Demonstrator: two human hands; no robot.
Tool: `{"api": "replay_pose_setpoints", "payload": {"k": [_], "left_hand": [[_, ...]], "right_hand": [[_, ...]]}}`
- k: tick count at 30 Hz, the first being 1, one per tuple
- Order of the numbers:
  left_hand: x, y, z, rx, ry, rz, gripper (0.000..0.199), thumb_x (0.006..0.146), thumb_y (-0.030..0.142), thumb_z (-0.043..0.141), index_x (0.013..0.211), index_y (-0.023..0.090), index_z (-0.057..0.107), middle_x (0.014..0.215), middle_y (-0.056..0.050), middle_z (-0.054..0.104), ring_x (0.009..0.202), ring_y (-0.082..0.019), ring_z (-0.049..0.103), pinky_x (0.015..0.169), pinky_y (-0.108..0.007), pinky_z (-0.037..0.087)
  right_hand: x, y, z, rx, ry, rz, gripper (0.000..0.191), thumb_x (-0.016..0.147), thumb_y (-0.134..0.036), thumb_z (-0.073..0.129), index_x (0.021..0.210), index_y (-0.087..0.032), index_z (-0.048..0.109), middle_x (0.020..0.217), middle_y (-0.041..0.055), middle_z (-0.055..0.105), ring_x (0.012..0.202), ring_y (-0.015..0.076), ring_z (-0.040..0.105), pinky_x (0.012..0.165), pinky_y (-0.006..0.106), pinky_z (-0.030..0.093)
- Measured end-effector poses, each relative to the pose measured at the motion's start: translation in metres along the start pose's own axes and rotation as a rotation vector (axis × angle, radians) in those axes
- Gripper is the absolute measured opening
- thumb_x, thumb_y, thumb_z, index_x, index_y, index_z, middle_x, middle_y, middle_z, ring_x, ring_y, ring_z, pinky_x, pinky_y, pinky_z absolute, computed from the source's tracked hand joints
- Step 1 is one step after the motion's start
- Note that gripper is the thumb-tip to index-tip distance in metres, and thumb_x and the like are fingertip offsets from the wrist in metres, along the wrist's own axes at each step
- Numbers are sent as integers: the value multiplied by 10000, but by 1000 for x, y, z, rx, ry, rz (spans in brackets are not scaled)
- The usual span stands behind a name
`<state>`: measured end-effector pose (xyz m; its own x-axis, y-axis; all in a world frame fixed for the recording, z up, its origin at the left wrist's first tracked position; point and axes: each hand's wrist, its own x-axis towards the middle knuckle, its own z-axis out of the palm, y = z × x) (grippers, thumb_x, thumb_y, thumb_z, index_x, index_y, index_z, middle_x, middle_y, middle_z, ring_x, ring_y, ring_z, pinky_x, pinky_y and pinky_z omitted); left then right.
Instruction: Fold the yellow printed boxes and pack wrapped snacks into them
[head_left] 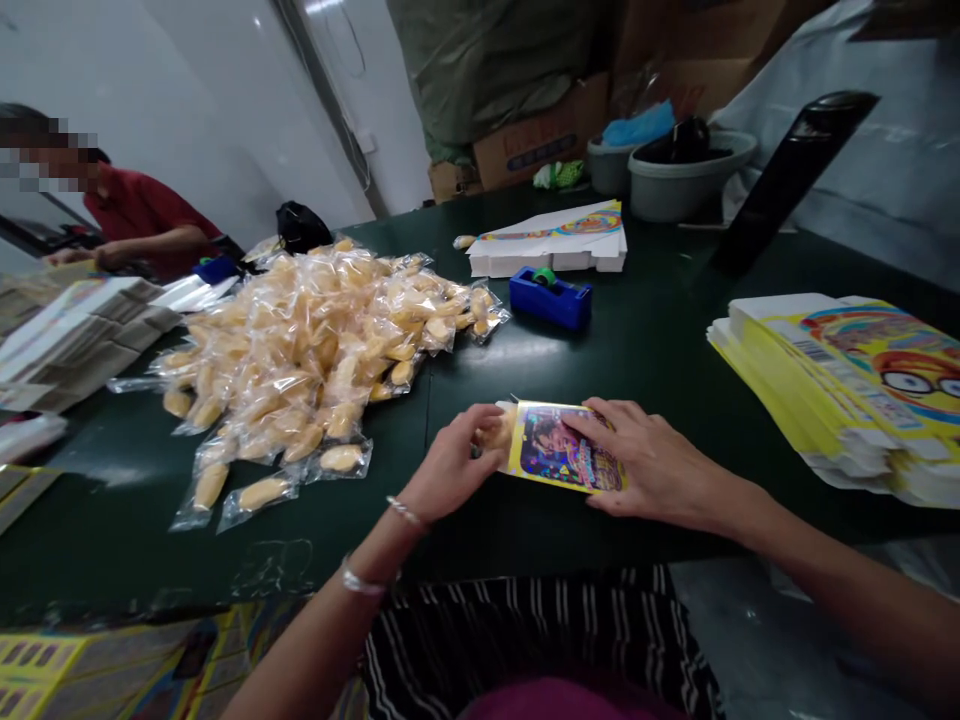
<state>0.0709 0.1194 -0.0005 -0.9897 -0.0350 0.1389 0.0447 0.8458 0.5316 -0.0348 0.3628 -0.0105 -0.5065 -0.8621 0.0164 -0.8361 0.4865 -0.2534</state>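
Observation:
A small yellow printed box (555,455) lies nearly flat just above the green table, its open end facing left. My right hand (652,465) grips the box at its right end, thumb on the printed face. Closed around a pale yellow item in clear wrap (496,437), my left hand (454,460) is at the open end; the item is partly hidden by fingers and seems to be partly at the box mouth. Left of my hands lies a large heap of similar clear-wrapped pale yellow pieces (300,340).
A blue tape dispenser (551,300) stands beyond the box, with a stack of white cartons (547,250) behind it. Flat yellow printed boxes (847,390) are piled at right. A person in a red shirt (146,215) works at far left near stacked cartons (67,335). Grey tubs (671,185) stand at the back.

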Motion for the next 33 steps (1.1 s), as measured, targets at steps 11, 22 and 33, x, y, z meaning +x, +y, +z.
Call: {"api": "replay_pose_setpoints", "payload": {"k": [11,22,33], "left_hand": [[20,-3,17,-535,-84,-276,95,686,114,649,776,144,661,712,-8,639,700,-144,611,671,-257,527],[10,-46,-36,-34,169,-429,208,864,182,509,1045,183,611,978,-105,670,977,-259,617,879,-421,482],[-6,-72,-28,182,117,-150,136,828,175,582,934,217,657,808,-64,685,911,-248,569,856,-383,455]], "right_hand": [[1,16,13,37,119,-120,856,667,-347,758,1440,-234,407,1444,185,409,1272,418,403,886,566,469],[7,19,23,77,124,-211,793,697,-345,704,1437,-287,425,1457,159,421,1274,421,416,892,568,460],[3,19,19,63,113,-151,812,693,-358,718,1447,-296,421,1458,147,435,1283,430,423,887,582,482]]}}
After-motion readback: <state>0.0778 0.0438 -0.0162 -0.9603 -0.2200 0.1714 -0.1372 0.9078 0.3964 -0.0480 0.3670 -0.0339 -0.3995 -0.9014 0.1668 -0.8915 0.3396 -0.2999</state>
